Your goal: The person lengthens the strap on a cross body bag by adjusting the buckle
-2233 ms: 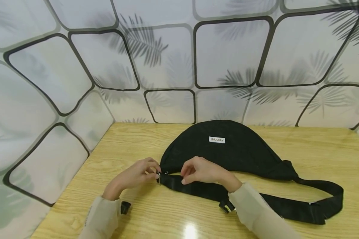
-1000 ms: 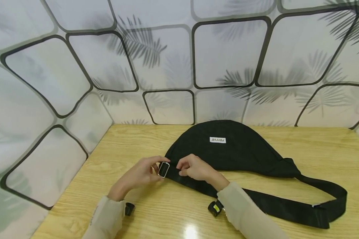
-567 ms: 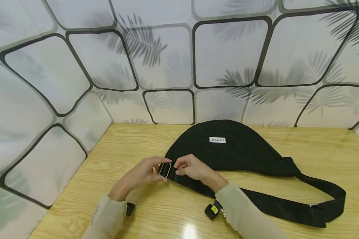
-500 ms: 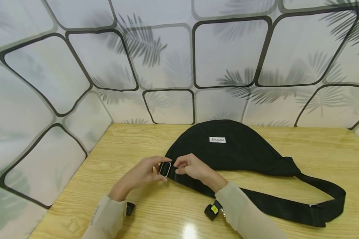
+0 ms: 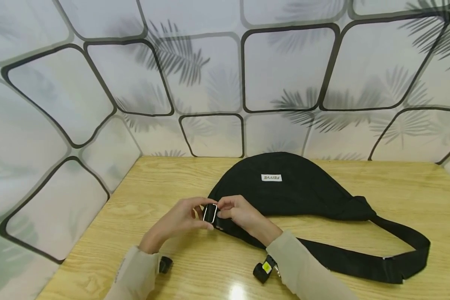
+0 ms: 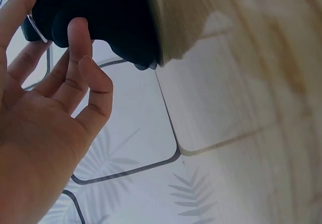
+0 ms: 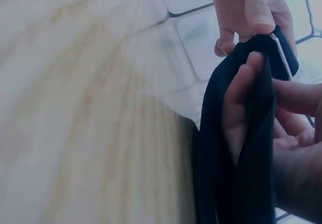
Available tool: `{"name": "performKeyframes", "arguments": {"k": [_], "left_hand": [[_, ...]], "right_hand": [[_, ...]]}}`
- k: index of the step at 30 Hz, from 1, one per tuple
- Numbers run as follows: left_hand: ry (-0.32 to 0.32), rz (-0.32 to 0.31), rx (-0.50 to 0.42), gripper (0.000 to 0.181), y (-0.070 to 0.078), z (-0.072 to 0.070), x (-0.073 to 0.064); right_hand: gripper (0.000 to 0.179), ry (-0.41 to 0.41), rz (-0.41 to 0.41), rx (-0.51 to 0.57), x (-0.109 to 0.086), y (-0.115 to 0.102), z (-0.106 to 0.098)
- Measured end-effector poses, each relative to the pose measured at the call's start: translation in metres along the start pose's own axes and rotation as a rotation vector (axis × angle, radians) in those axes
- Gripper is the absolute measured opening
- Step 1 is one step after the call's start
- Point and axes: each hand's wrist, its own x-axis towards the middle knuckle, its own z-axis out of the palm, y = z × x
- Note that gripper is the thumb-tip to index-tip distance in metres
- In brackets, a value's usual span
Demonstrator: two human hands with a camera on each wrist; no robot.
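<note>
A black waist bag (image 5: 292,200) with a white label (image 5: 271,178) lies on the table, its wide strap (image 5: 345,258) looping along the near side. At the strap's left end, my left hand (image 5: 180,221) holds a rectangular metal slide buckle (image 5: 210,213) by its edges between thumb and fingers. The strap passes through the buckle's frame. My right hand (image 5: 243,214) pinches the webbing just right of the buckle. In the right wrist view, fingers of the right hand (image 7: 297,128) reach between two layers of black webbing (image 7: 256,148), close to the metal frame.
A black plastic clip (image 5: 262,271) with a yellow-green patch lies beside the right sleeve (image 5: 303,266). Another black plastic piece (image 5: 165,264) sits by the left sleeve (image 5: 136,271). The wooden table (image 5: 135,183) meets patterned walls (image 5: 210,133) behind and at the left.
The metal buckle has turned from edge-on to face the camera and shifted slightly right with my left hand. My right hand has come in beside it. The plastic clip has slid left.
</note>
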Motion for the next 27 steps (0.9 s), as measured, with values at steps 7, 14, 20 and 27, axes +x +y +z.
{"name": "performKeyframes", "arguments": {"k": [7,14,20,27], "left_hand": [[-0.009,-0.042,-0.048,0.051,0.001,-0.002,-0.003],[-0.016,-0.035,-0.018,0.049,0.001,-0.004,-0.001],[-0.012,-0.051,-0.010,0.052,0.003,-0.005,-0.002],[-0.023,-0.013,-0.049,0.048,0.004,-0.001,0.000]], "right_hand": [[0.012,-0.087,0.009,0.190,-0.001,0.000,-0.001],[0.012,-0.152,-0.003,-0.031,-0.002,-0.006,-0.014],[0.015,-0.274,0.020,-0.032,-0.008,-0.011,-0.026],[0.012,-0.226,-0.023,0.005,-0.004,-0.010,-0.014]]}}
